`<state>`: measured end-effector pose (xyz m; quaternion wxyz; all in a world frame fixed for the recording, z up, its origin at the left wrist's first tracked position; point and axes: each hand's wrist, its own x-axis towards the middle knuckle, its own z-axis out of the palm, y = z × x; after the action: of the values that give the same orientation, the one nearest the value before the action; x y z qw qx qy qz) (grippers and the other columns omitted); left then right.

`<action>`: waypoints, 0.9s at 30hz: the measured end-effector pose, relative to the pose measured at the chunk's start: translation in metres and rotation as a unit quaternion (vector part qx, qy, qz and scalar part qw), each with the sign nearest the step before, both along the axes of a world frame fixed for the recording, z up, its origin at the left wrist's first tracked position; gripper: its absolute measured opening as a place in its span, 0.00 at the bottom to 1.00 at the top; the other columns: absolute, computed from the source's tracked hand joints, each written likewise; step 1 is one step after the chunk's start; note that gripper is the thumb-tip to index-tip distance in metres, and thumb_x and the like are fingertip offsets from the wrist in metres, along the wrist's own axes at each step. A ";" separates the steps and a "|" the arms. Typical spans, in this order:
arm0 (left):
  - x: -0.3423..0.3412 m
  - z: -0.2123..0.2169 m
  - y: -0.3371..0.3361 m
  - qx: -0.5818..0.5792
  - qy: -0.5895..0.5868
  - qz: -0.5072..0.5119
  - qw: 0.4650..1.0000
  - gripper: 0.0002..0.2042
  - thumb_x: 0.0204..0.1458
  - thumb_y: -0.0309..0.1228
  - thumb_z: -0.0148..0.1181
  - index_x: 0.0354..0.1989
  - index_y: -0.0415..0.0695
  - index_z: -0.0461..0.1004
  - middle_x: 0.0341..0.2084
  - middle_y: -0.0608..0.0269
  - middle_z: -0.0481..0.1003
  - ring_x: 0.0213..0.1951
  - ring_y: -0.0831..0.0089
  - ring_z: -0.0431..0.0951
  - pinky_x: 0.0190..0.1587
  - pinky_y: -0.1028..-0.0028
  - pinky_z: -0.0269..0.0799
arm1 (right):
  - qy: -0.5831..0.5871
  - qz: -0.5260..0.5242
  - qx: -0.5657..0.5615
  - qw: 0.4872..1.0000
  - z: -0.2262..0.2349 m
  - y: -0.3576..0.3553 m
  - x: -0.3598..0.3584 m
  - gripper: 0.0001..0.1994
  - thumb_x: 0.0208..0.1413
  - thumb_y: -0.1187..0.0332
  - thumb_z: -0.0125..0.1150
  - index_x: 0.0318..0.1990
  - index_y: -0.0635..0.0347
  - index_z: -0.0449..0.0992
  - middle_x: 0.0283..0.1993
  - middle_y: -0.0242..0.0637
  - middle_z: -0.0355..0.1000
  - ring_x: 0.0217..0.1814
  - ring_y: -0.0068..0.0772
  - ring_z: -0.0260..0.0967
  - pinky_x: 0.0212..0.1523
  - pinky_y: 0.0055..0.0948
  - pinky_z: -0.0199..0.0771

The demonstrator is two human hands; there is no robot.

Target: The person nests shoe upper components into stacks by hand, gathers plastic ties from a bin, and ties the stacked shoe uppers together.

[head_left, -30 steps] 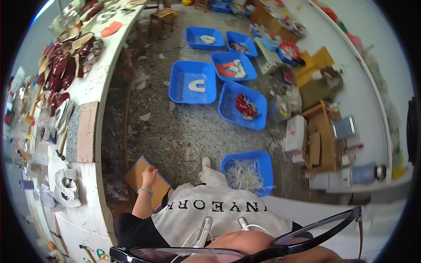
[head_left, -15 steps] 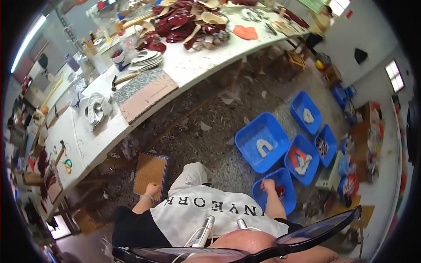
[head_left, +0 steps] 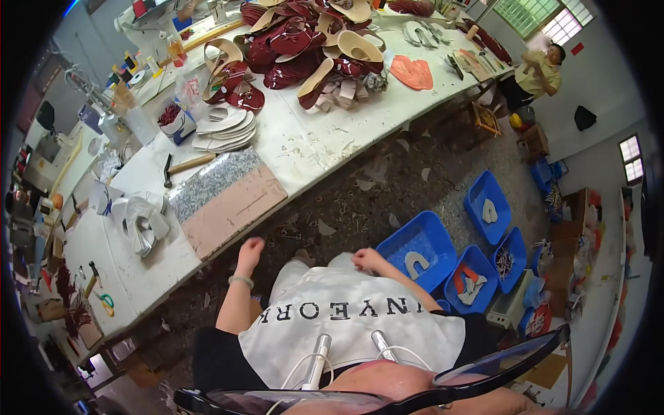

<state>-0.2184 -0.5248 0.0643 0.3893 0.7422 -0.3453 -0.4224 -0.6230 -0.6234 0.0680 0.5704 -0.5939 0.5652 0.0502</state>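
Observation:
My left hand [head_left: 250,252] hangs in the air just off the near edge of the white worktable [head_left: 311,149], its fingers loosely curled and somewhat blurred. No object shows in it. My right hand [head_left: 366,260] is in front of my body, beside the nearest large blue basin [head_left: 437,228]; its fingers are curled in and nothing sticks out of them. In that basin lies a white U-shaped piece [head_left: 416,263]. Nearest my left hand on the table are a pink board [head_left: 232,211] and a speckled stone slab [head_left: 214,181].
Dark red shoe uppers [head_left: 290,41] are heaped on the table, near stacked pale sole-shaped pieces [head_left: 225,131], a hammer [head_left: 190,164] and green-handled scissors [head_left: 105,301]. More blue basins [head_left: 487,207] stand on the floor to my right. A person [head_left: 539,75] stands at the far right.
My view has shifted and the table looks nearer. My left hand has risen toward the table edge. My right hand has moved from over a blue basin to in front of my body.

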 end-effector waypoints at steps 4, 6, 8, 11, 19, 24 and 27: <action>-0.007 0.082 -0.145 -0.081 0.007 -0.035 0.996 0.14 0.51 0.32 0.57 0.44 0.38 0.72 0.38 0.55 0.76 0.42 0.69 0.75 0.45 0.72 0.69 | -0.039 -0.004 -0.035 0.999 0.025 -0.101 0.023 0.07 0.49 0.68 0.59 0.31 0.63 0.77 0.23 0.34 0.74 0.23 0.24 0.71 0.26 0.26 0.72; 0.000 0.074 -0.199 -0.110 0.030 -0.040 0.993 0.17 0.51 0.31 0.57 0.47 0.38 0.69 0.38 0.55 0.75 0.41 0.68 0.74 0.44 0.72 0.69 | -0.041 0.025 -0.141 0.989 0.050 -0.168 0.048 0.07 0.49 0.68 0.58 0.29 0.62 0.76 0.21 0.33 0.72 0.21 0.23 0.69 0.24 0.26 0.70; -0.008 0.094 -0.249 -0.103 -0.009 -0.051 0.993 0.17 0.50 0.31 0.58 0.48 0.38 0.68 0.37 0.54 0.75 0.41 0.66 0.75 0.44 0.71 0.69 | -0.082 0.012 -0.214 0.973 0.070 -0.242 0.073 0.07 0.50 0.67 0.57 0.28 0.62 0.76 0.21 0.35 0.72 0.21 0.24 0.69 0.24 0.27 0.69; -0.003 0.089 -0.304 -0.087 -0.113 -0.045 0.989 0.18 0.49 0.31 0.58 0.48 0.38 0.67 0.36 0.52 0.74 0.39 0.61 0.75 0.44 0.67 0.69 | -0.081 0.045 -0.326 0.941 0.093 -0.355 0.138 0.12 0.49 0.63 0.56 0.30 0.64 0.75 0.29 0.49 0.72 0.33 0.48 0.70 0.35 0.34 0.69; 0.004 0.074 -0.507 -0.079 -0.165 0.053 0.982 0.16 0.53 0.37 0.48 0.43 0.37 0.71 0.41 0.45 0.73 0.44 0.51 0.73 0.47 0.63 0.67 | -0.156 -0.269 0.051 0.949 0.033 -0.546 0.239 0.16 0.58 0.59 0.48 0.30 0.65 0.72 0.21 0.39 0.69 0.18 0.29 0.67 0.12 0.27 0.64; -0.021 0.072 -0.588 -0.012 0.188 0.079 0.979 0.30 0.59 0.50 0.33 0.45 0.31 0.70 0.34 0.50 0.76 0.38 0.63 0.75 0.42 0.69 0.68 | -0.151 -0.296 0.138 0.933 0.014 -0.560 0.258 0.12 0.56 0.63 0.51 0.39 0.63 0.71 0.21 0.36 0.67 0.11 0.26 0.59 0.08 0.25 0.55; -0.026 0.066 -0.551 -0.064 0.412 0.204 0.886 0.41 0.52 0.65 0.28 0.47 0.34 0.70 0.34 0.54 0.77 0.38 0.66 0.75 0.44 0.70 0.67 | -0.327 -0.205 0.062 0.921 0.049 -0.525 0.257 0.11 0.55 0.69 0.54 0.43 0.64 0.70 0.27 0.32 0.67 0.20 0.19 0.59 0.18 0.20 0.57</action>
<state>-0.2442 -1.0754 0.1299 0.6204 0.5291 -0.0214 -0.5785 -0.3663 -1.1488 0.1170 0.7567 -0.4122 0.4524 -0.2298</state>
